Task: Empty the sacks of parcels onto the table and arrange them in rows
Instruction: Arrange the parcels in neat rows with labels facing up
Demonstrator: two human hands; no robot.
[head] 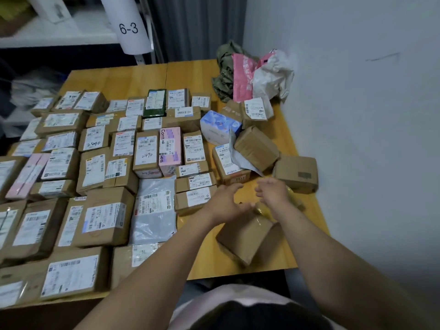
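Several labelled parcels lie in rows across the left and middle of the wooden table (140, 79). A loose heap of brown boxes (256, 146) and a blue-and-white pack (219, 126) sits on the right side. My left hand (226, 198) and my right hand (271, 190) hover close together, fingers spread, over a small yellow-taped parcel (260, 209). Neither hand holds anything. Just below them lies a plain brown box (245, 236), tilted. A second brown box (297, 173) lies to the right.
Crumpled sacks, one green (225, 72), one pink (242, 77) and one white (273, 75), are piled at the far right corner against the white wall. A shelf with a "6-3" tag (128, 28) stands behind the table.
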